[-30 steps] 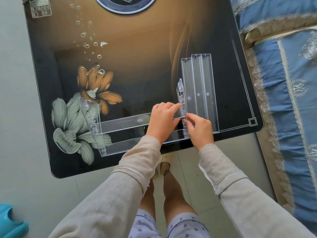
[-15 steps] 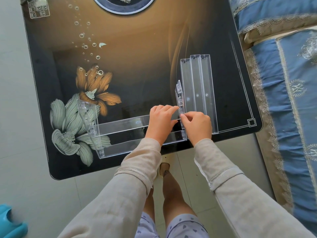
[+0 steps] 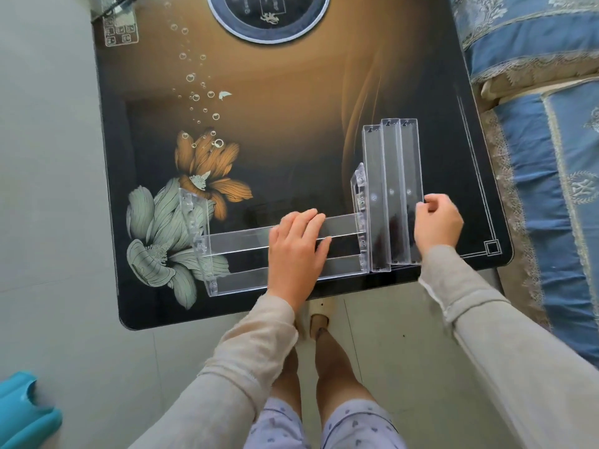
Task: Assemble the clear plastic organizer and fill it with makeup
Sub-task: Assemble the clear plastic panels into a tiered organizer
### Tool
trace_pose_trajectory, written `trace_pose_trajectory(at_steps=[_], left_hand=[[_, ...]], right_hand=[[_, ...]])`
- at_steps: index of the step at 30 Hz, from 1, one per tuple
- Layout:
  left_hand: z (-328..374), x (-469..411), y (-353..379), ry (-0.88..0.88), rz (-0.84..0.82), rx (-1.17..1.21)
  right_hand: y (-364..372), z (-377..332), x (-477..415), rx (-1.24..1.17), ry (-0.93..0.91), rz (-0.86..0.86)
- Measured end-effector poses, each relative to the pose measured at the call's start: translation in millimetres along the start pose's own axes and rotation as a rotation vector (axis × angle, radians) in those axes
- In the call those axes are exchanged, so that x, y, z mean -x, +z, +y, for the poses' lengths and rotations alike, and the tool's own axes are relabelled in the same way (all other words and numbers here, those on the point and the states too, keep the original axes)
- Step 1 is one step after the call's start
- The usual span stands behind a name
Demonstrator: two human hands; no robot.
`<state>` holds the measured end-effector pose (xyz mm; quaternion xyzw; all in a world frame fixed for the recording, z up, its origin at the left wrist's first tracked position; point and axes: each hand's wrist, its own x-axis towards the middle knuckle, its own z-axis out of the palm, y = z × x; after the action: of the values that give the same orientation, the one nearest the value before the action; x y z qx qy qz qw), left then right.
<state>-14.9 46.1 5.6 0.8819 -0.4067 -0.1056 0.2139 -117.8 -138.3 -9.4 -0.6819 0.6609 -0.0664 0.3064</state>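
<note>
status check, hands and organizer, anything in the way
Left hand flat on the half-built organizer frame. Right hand at the outer edge of three loose clear shelf strips. No makeup in view, nothing blocking.

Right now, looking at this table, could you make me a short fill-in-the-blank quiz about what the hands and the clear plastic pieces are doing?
1. The left hand rests flat on the half-built clear organizer frame, which has ____ shelf strips fitted between its side panels.
2. The right hand touches the loose shelf strips, of which there are ____.
3. The loose strips lie to the ____ of the frame.
4. The glass table has printed ____ under the frame's left end.

Missing words: two; three; right; flowers
</note>
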Motion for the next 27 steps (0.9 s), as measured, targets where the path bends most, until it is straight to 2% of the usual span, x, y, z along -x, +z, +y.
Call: trace_pose_trajectory(at_steps=[3, 9, 12, 16, 22, 24, 27], left_hand=[[-34.6, 38.5, -15.9, -0.110, 0.126, -0.036], [-93.4, 81.8, -34.6, -0.681, 0.232, -0.024], [-109.3, 74.4, -35.2, -0.848, 0.156, 0.091], [-113.4, 59.2, -24.7, -0.867, -0.026, 0.129], [-113.4, 44.9, -20.2, -0.916, -0.048, 0.118], [-110.3, 40.6, -19.8, -0.888, -0.070, 0.117], [-106.3, 33.4, -18.8, -0.836, -0.090, 0.094]], right_hand=[[5.9, -2.5, -16.0, 0.106, 0.015, -0.011], [-0.7, 13.8, -26.8, 0.230, 0.057, -0.037], [-5.4, 19.9, -25.2, 0.245, 0.017, -0.010], [-2.8, 14.9, -22.3, 0.297, -0.070, -0.020], [-0.1, 6.3, -25.3, 0.454, -0.134, -0.080], [-2.6, 7.3, -27.4, 0.428, -0.113, -0.085], [-12.8, 5.0, -25.0, 0.233, -0.075, -0.009]])
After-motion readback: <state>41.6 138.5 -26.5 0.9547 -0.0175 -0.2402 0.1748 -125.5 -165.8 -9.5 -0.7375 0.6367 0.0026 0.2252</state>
